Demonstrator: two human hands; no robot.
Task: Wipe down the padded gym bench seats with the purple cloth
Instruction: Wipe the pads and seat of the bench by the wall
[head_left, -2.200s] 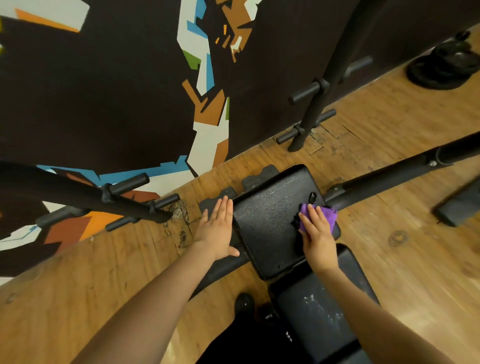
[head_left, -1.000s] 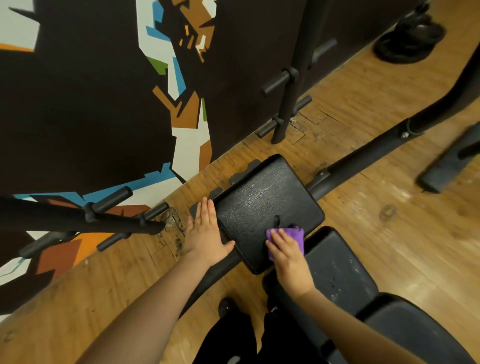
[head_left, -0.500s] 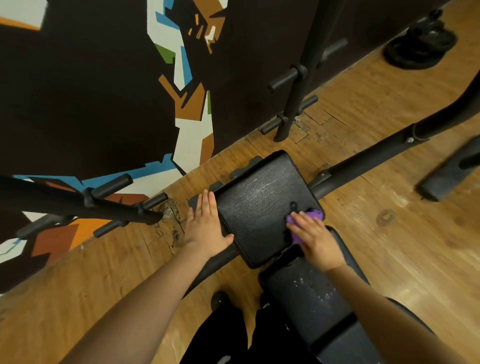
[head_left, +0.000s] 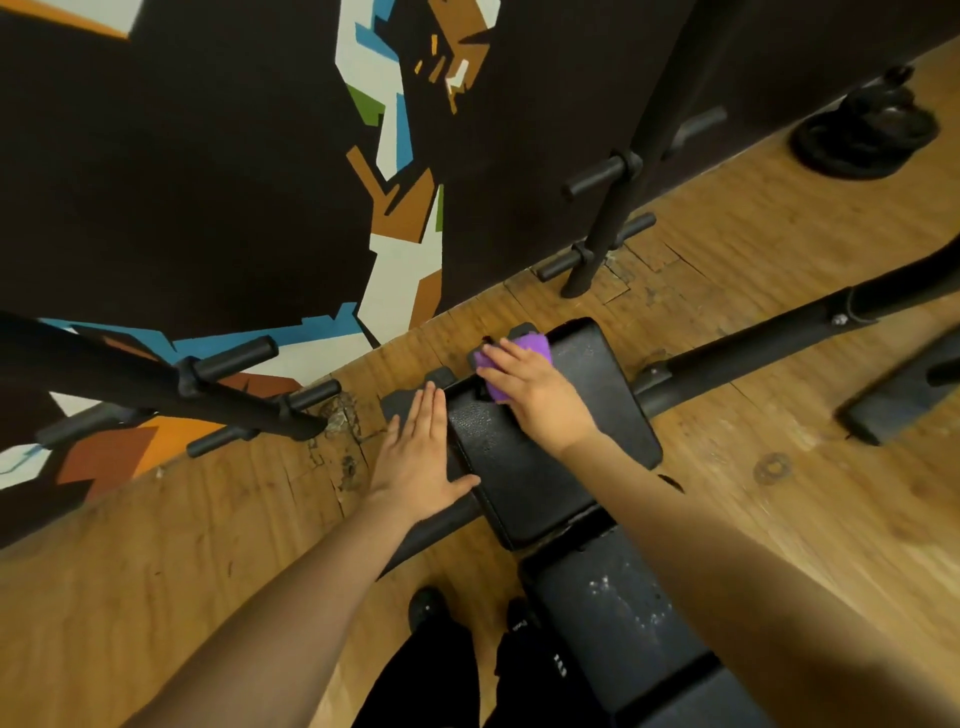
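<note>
Right hand (head_left: 535, 397): pressed the purple cloth (head_left: 524, 353) on the far left corner of the seat pad (head_left: 571, 431), fingers bent over it.
Cloth: mostly hidden under the hand.
Left hand (head_left: 418, 457): flat, fingers straight, at the pad's left edge.

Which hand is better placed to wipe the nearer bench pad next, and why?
The right hand, probably: it already presses the purple cloth on the far pad, just beyond the nearer pad. The left hand lies flat at the pad's left edge without a cloth.
</note>
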